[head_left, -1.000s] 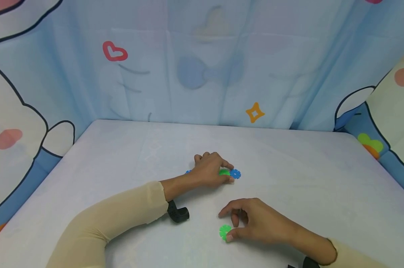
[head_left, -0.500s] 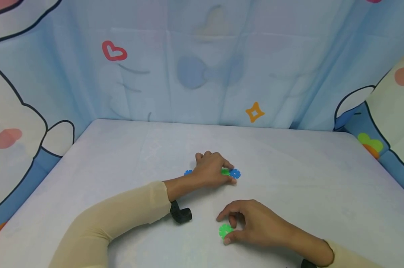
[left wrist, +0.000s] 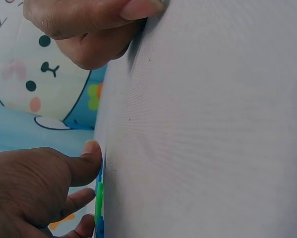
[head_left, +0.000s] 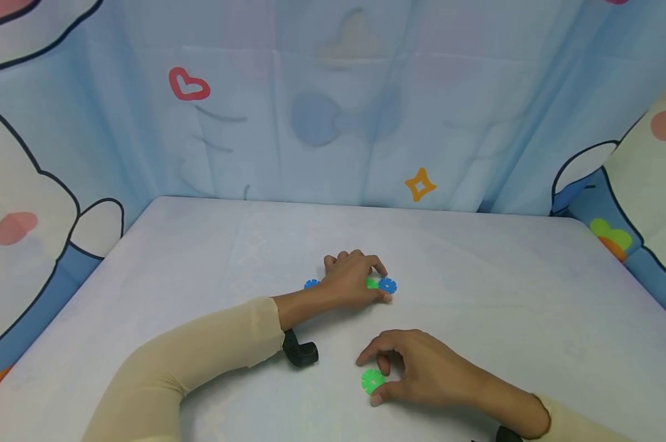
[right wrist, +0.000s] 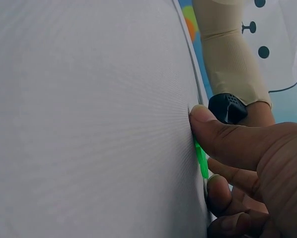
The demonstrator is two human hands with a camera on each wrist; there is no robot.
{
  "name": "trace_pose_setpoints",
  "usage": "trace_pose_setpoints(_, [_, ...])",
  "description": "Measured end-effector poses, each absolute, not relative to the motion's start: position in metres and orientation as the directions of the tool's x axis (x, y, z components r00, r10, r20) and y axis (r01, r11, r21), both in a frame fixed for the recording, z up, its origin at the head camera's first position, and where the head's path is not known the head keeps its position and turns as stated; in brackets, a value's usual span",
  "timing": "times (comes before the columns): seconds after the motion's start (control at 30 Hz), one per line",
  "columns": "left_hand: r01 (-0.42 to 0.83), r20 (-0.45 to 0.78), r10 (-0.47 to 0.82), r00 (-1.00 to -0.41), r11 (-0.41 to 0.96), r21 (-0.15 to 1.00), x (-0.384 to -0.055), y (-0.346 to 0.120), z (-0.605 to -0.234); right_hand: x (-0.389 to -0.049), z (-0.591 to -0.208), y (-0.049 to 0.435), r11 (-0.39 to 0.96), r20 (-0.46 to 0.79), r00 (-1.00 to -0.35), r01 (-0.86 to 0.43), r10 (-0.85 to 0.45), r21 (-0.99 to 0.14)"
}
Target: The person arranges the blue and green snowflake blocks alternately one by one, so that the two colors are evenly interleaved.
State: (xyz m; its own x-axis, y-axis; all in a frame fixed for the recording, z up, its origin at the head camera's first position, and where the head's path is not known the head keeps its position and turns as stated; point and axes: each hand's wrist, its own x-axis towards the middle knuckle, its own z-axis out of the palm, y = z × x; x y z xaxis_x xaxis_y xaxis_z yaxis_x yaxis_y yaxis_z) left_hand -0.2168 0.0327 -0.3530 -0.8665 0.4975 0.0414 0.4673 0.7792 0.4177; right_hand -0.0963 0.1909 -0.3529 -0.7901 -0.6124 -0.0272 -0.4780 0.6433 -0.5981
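Note:
My left hand (head_left: 348,282) lies low over a row of notched plastic discs at mid-table, its thumb and index finger spread to either side. A blue disc (head_left: 388,285) and part of a green disc (head_left: 371,283) show by its fingertips. Another blue disc (head_left: 312,283) peeks out behind the wrist; whatever lies under the palm is hidden. Closer to me, my right hand (head_left: 421,368) is at a single green notched disc (head_left: 372,381) flat on the cloth. The thumb is at the disc's edge, the index finger arched apart from it. In the right wrist view this green disc (right wrist: 201,158) appears edge-on.
A white cloth covers the table (head_left: 531,307). Blue printed curtains (head_left: 228,141) hang behind it and at both sides. A black wrist camera (head_left: 301,353) sits under my left sleeve, between the two hands' areas.
My left hand has slid slightly right along the row, uncovering more of the blue disc behind its wrist. The right hand has shifted a little left by the green disc, which stays almost in place.

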Motion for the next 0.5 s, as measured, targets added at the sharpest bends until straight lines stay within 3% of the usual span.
trace_pose_setpoints(0.5, [0.460,0.030,0.487,-0.873,0.801,0.383,-0.2168,0.0371,-0.3551,-0.0975,-0.3545,0.1907,0.630,0.001,-0.784,-0.499,-0.620,-0.594])
